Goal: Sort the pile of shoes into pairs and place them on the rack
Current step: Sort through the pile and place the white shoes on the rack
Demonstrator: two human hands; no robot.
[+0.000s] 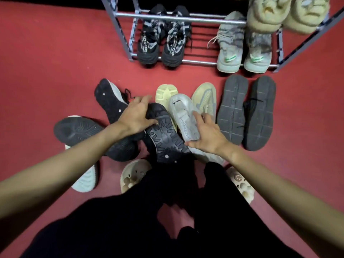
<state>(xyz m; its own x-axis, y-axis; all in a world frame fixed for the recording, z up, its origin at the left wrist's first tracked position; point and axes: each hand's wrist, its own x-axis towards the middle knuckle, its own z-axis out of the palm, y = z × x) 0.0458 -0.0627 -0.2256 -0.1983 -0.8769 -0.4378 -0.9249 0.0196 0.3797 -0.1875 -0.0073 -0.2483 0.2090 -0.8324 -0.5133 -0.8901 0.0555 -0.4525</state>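
A pile of shoes lies on the red floor below a grey metal rack (122,34). My left hand (135,116) grips the toe of a black shoe (167,136) turned sole up. My right hand (206,133) holds a translucent white shoe (184,116), also sole up. Around them lie a black sneaker with a white sole (109,101), a dark overturned shoe (83,131), a cream sole (165,94) and a cream knit sneaker (204,97). On the rack's lower shelf stand a black patterned pair (162,43) and a grey furry pair (242,51).
Two dark grey soles (245,110) lie side by side at the right. Fluffy cream slippers (284,12) sit on the upper shelf. A pale sole (85,179) lies under my left forearm. My feet wear cream clogs (134,175); my black trousers fill the bottom.
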